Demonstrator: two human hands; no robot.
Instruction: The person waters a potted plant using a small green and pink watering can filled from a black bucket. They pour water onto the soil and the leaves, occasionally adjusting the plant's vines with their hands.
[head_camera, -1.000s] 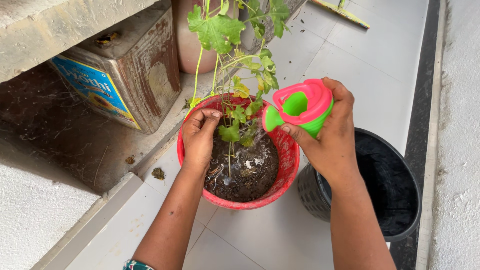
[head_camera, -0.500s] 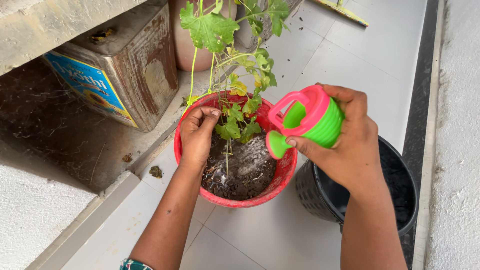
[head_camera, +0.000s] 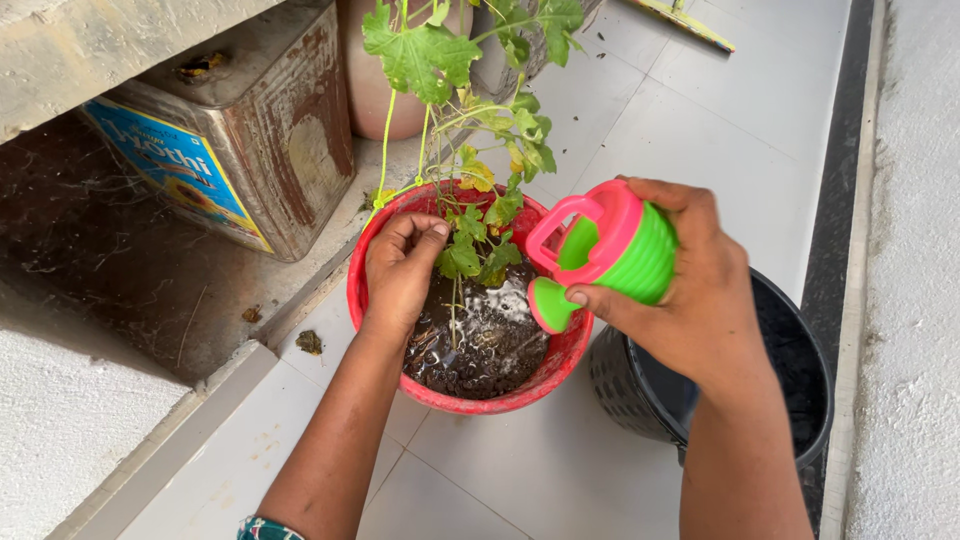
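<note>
A red plastic pot (head_camera: 520, 392) stands on the tiled floor, filled with dark wet soil (head_camera: 480, 350) and a thin green vine plant (head_camera: 470, 150). My left hand (head_camera: 400, 275) rests on the pot's left rim, fingers curled near the plant's stem. My right hand (head_camera: 690, 290) grips a small green and pink toy watering can (head_camera: 610, 250), tilted with its spout over the pot's right side. Water glistens on the soil.
A black bucket (head_camera: 810, 380) stands right of the pot, partly under my right arm. A rusty metal tin (head_camera: 240, 130) and a clay pot (head_camera: 385, 100) sit behind, on a raised ledge. A low white wall (head_camera: 90, 420) lies to the left.
My right hand lowered the watering can and shifted it right, toward the pot's right rim. More water has pooled on the soil. My left hand stayed put.
</note>
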